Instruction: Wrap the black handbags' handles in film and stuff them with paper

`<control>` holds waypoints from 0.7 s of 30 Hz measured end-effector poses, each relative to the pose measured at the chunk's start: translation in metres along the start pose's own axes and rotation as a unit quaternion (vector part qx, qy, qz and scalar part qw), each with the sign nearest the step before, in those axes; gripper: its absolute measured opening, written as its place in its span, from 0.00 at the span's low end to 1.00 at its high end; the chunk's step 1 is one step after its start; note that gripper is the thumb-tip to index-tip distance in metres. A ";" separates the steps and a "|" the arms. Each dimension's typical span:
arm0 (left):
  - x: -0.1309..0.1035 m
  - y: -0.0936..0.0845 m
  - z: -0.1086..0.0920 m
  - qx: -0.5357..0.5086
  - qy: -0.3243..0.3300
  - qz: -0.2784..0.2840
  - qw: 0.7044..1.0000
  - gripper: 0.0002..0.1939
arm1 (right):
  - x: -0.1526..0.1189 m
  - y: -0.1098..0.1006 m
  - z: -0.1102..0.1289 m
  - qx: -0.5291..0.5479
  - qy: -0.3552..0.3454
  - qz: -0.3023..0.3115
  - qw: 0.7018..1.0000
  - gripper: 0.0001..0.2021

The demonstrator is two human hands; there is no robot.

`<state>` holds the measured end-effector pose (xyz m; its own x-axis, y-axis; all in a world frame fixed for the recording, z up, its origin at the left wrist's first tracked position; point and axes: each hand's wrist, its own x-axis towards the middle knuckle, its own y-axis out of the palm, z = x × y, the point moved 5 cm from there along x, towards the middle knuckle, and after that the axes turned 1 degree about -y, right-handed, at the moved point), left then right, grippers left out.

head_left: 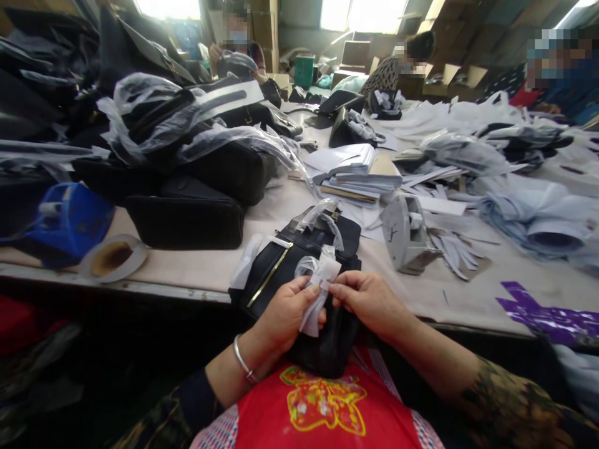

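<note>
Your left hand grips white wrapping while your right hand pinches it, above the black handbag with a gold zipper.

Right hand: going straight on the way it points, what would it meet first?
The white wrap, which the right hand seems to be pinching; then likely the left hand, though depth is unclear.

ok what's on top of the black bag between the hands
White wrap, held by the left hand and right hand, plus a wrapped handle at the far end. The bag's surface beneath the wrap and hands is covered.
</note>
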<state>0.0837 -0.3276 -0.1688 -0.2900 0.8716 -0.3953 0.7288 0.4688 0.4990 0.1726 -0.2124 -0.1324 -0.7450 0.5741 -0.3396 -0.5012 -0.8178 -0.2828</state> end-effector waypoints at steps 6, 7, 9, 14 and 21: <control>0.004 -0.003 0.004 -0.061 -0.025 0.025 0.997 0.20 | 0.004 0.000 0.006 0.005 -0.043 0.031 0.999 0.10; 0.004 -0.004 0.005 -0.062 -0.027 0.024 0.997 0.20 | 0.003 0.000 0.005 -0.014 -0.043 0.032 0.998 0.10; 0.005 -0.003 0.006 -0.061 -0.025 0.018 0.998 0.20 | 0.002 0.000 0.004 -0.063 -0.050 0.023 0.997 0.11; 0.003 0.003 0.005 -0.016 -0.011 0.015 1.000 0.22 | 0.000 0.003 -0.002 -0.166 -0.073 -0.016 0.983 0.13; 0.002 0.006 0.010 0.008 -0.029 0.034 0.999 0.24 | 0.013 0.006 -0.003 -0.180 -0.047 0.001 0.983 0.12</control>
<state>0.0939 -0.3246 -0.1736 -0.2039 0.8914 -0.4047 0.7560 0.4060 0.5134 0.1615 -0.2100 -0.1411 -0.7917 0.5528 -0.2600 -0.3248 -0.7414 -0.5872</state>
